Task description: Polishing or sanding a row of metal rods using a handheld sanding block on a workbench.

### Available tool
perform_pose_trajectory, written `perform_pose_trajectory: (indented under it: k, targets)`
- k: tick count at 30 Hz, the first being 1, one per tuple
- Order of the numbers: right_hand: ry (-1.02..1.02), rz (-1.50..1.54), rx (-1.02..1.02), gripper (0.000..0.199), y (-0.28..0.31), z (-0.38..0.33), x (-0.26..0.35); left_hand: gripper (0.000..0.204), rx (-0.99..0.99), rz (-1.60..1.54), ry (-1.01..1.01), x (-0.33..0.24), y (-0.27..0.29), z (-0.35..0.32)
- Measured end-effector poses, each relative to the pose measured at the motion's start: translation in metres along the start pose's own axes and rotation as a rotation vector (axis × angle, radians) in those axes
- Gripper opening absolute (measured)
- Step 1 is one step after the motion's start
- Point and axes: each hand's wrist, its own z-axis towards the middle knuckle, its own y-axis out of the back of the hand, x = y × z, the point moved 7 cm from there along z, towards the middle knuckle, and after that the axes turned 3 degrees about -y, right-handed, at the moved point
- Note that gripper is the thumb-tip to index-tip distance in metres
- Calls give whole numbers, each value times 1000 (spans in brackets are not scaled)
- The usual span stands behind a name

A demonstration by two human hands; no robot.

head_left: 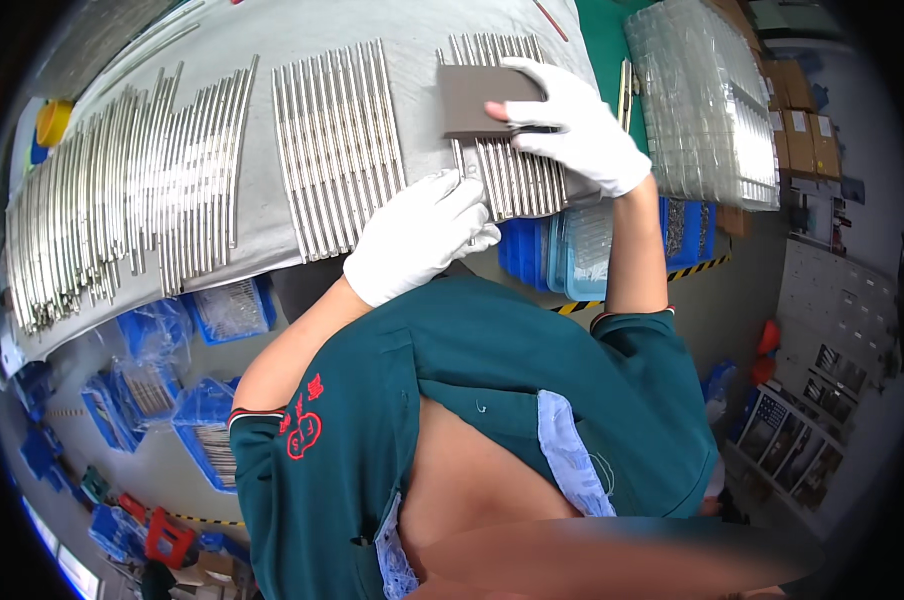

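Observation:
My right hand [584, 128], in a white glove with a bare thumb tip, grips the right edge of a flat grey-brown block [472, 95]. The block lies across a row of slim metal rods [527, 180] and hides their middle parts. To the left of that row, my gloved left hand [420, 238] has its fingers closed around one metal rod [458, 158]. This rod runs up toward the block's lower edge, and my fingers cover much of it.
On the grey-covered table [422, 80], a second row of rods [337, 150] and a larger uneven spread [132, 180] lie to the left. Clear plastic trays [702, 110] are stacked at right. Blue bins [522, 250] stand below the table edge. A yellow roll [54, 122] sits far left.

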Motion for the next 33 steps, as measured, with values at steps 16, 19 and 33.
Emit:
perform_pose_trajectory:
  k: [16,19,33]
  targets:
    - [-20,-47,-2,41,-10,11,33,25,-180,-108,91,5,3,-11]
    - [-184,77,46,45,3,-11,-7,22,-135,-279,147,11,2,-12]
    - [4,-91,3,41,8,-1,13,17,119,-18,-14,-6,8,4]
